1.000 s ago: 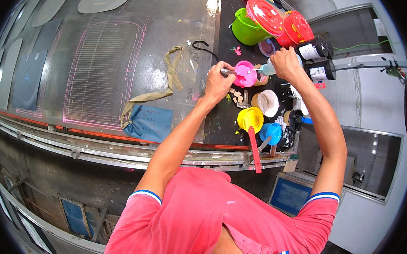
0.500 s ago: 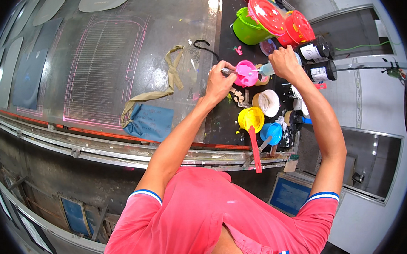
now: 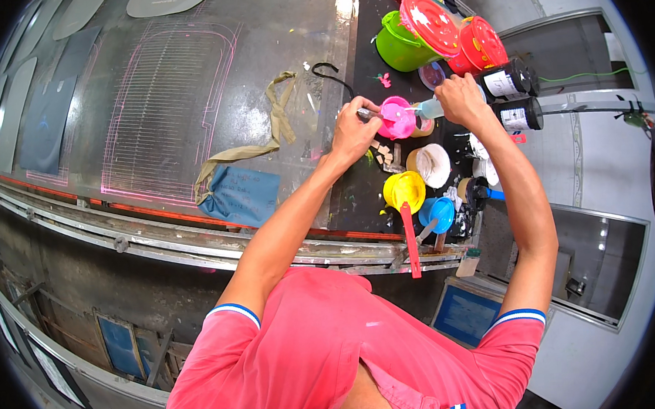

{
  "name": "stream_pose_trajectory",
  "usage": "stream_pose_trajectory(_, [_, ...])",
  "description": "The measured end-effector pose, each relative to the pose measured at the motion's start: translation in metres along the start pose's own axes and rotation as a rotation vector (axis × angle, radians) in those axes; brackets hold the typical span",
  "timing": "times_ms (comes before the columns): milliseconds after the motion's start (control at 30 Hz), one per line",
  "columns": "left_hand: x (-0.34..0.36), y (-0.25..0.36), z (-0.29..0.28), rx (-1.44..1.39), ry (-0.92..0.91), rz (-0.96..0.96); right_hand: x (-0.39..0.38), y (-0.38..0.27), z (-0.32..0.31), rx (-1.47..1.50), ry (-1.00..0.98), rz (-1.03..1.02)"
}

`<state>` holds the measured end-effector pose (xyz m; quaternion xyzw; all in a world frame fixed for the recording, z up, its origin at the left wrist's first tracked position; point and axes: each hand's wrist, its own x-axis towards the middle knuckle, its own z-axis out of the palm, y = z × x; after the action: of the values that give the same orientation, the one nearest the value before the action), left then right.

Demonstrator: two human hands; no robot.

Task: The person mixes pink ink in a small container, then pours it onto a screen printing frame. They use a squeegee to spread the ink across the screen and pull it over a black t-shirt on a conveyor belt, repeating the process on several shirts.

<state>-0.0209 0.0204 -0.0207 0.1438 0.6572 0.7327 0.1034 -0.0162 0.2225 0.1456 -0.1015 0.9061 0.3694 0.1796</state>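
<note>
We note left hand (image 3: 353, 135), fingers gripping a grey tool (image 3: 365, 114) at the pink cup (image 3: 393, 129), right hand (image 3: 460, 98), fingers clasping a pale blue bottle (image 3: 430, 109) aimed at it, cup beyond the yellow tub (image 3: 404, 191), above the bench (image 3: 365, 69).

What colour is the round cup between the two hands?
The cup is bright pink. It shows in the head view.

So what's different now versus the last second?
Nothing clearly: no grip taken or released. The left hand still holds a slim tool at the pink cup; the right hand still holds the translucent bottle, tipped toward it. Yellow cup unmoved.
</note>
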Motion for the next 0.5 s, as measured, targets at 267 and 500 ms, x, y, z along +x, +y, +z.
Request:
stream_pose_trajectory(267, [0.0, 0.001, 0.0, -0.015, -0.01, -0.007, -0.002, -0.004, 0.003, -0.018, -0.029, 0.03])
stream_pose_trajectory(500, [0.0, 0.002, 0.0, -0.004, -0.012, 0.001, -0.001, -0.002, 0.008, -0.022, 0.092, -0.025])
